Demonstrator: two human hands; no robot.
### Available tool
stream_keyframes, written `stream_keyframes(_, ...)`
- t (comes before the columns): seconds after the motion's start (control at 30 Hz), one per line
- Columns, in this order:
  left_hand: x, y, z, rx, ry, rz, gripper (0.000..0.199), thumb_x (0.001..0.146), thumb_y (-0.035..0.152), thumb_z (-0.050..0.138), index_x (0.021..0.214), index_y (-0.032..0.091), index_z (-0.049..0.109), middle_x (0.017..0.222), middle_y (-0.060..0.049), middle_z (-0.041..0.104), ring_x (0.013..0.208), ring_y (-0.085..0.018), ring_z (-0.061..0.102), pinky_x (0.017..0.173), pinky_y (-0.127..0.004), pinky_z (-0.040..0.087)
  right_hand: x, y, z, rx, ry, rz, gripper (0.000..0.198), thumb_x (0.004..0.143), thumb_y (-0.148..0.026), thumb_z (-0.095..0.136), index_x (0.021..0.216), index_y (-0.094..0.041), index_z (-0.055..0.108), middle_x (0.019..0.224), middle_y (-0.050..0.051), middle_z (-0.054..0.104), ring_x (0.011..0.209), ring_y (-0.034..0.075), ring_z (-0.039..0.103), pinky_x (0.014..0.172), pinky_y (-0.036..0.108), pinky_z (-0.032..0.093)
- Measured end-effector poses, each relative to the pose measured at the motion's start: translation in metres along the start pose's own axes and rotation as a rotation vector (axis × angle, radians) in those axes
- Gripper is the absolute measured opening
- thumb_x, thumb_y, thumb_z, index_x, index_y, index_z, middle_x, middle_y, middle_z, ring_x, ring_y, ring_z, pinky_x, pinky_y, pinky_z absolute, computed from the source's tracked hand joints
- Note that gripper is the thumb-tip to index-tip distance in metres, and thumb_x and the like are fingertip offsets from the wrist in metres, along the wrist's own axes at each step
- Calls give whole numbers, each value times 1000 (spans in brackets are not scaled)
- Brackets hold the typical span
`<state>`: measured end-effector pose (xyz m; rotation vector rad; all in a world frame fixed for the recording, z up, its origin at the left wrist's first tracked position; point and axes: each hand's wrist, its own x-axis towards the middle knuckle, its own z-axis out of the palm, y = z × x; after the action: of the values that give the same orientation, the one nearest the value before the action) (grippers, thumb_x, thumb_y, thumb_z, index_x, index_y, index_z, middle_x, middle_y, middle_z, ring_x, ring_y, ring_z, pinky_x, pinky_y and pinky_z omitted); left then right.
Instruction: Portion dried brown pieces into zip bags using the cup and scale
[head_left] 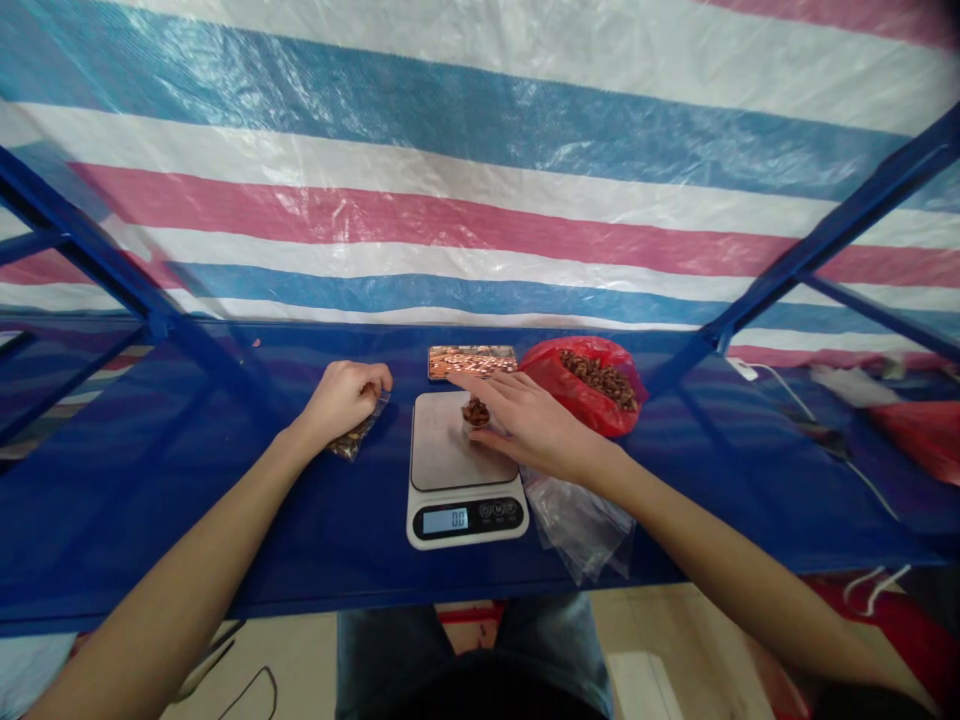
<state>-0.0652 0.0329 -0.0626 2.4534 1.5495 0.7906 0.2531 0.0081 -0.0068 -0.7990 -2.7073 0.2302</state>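
My left hand is closed, its fingers pinching the top of a small clear plastic bag with dark brown bits inside, low over the blue table. My right hand reaches over the steel plate of a white kitchen scale. Between its thumb and fingers is a small clear cup filled with brown pieces. The cup is above the plate; whether it touches the plate cannot be made out. On the scale's lit display the reading is 0.0.
Behind my right hand an open red bag holds many brown pieces. A phone with a lit screen lies behind the scale. Empty clear bags lie to its right. Blue frame bars slant up at both sides, before a striped sheet.
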Motion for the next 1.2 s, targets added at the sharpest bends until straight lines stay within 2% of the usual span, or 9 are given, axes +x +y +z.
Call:
stream_keyframes(0.1, 0, -1, 1, 4, 4, 0, 30, 68, 9, 47, 75, 20, 74, 68, -1, 76, 62, -19, 70, 65, -27, 45, -15, 4, -6, 11, -4, 39, 85, 96, -31, 76, 167, -24, 30, 142, 18, 67, 130, 36, 63, 107, 57, 52)
stream_keyframes(0.23, -1, -3, 3, -4, 22, 15, 30, 67, 9, 47, 75, 21, 74, 66, 0, 74, 61, -19, 69, 65, -27, 45, -69, 10, -17, 65, 64, 191, 83, 98, -30, 71, 168, -32, 27, 151, 15, 61, 134, 34, 62, 109, 56, 55)
stream_keyframes(0.37, 0, -2, 4, -28, 17, 28, 30, 65, 9, 47, 74, 21, 73, 60, 1, 71, 57, -17, 66, 63, -26, 44, -126, 10, -11, 49, 82, 270, 50, 100, -25, 67, 149, -29, 57, 137, 13, 68, 124, 31, 68, 103, 48, 60)
stream_keyframes(0.47, 1, 1, 4, -34, 14, 35, 29, 65, 9, 47, 74, 20, 73, 59, 2, 70, 56, -17, 66, 63, -26, 43, -146, 0, 0, 73, 37, 248, 44, 100, -22, 66, 143, -29, 61, 139, 11, 67, 127, 29, 66, 104, 45, 60)
stream_keyframes(0.6, 2, 7, 4, -30, 33, 48, 28, 66, 10, 48, 73, 20, 73, 60, 1, 71, 57, -17, 67, 63, -27, 44, -139, -8, 12, 65, 9, 173, 46, 102, -13, 58, 144, -29, 62, 141, 11, 67, 129, 28, 63, 110, 51, 55)
stream_keyframes(0.77, 1, 17, -1, -19, 71, 43, 31, 66, 7, 45, 72, 20, 72, 63, 0, 73, 59, -17, 68, 65, -27, 46, -122, 7, 16, 59, 72, 152, 17, 98, -12, 64, 107, -22, 74, 108, 10, 71, 103, 26, 66, 95, 44, 57)
stream_keyframes(0.97, -1, 26, -5, -32, 98, 55, 31, 67, 6, 45, 72, 20, 72, 64, 0, 74, 61, -17, 69, 65, -27, 46, -110, 21, 6, 52, 124, 127, 8, 98, -13, 67, 93, -19, 70, 98, 8, 66, 95, 24, 63, 86, 37, 53)
stream_keyframes(1.07, -2, 26, -4, -69, 107, 54, 30, 67, 6, 45, 72, 20, 72, 62, 1, 72, 60, -17, 67, 65, -27, 45, -105, 25, -1, 51, 132, 128, 10, 97, -16, 70, 88, -19, 67, 90, 6, 66, 88, 23, 62, 79, 34, 50)
stream_keyframes(1.2, -1, 36, -10, -159, 158, 18, 30, 69, 4, 46, 76, 19, 71, 64, 1, 70, 61, -16, 65, 66, -28, 46, -97, 28, -21, 9, 162, 108, 15, 98, -20, 71, 84, -20, 65, 85, 5, 68, 86, 23, 62, 79, 35, 49)
